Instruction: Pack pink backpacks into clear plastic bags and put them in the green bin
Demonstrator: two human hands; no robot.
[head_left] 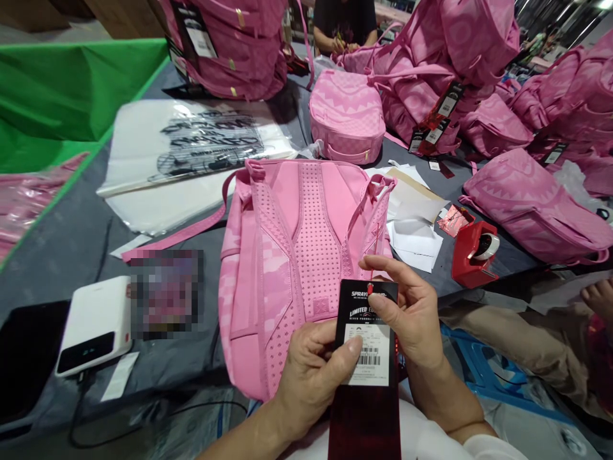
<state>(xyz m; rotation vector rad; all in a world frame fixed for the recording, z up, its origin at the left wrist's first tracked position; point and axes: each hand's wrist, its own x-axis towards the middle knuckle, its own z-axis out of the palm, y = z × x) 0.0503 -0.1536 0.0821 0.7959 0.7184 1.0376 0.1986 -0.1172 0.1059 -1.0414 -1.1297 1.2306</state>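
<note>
In the head view, my left hand [318, 364] pinches the left side of a black hang tag [366, 409], its thumb lying on the white barcode label [376, 374]. My right hand [407, 313] holds the tag's top right, thumb and finger closed by the red fastener at its hole. From there a thin red string runs up toward a shoulder strap of the pink backpack [282, 255]. The backpack lies on the table with its padded back and straps facing up, just beyond both hands. The tag covers part of its lower right.
Left are a white power bank [98, 319] with a cable and a dark phone-like slab [31, 358]. Printed plastic bags [143, 153] lie behind. Right are papers [414, 239], a red tape dispenser [472, 262] and piled pink backpacks [536, 204]. A person [345, 25] works across the table.
</note>
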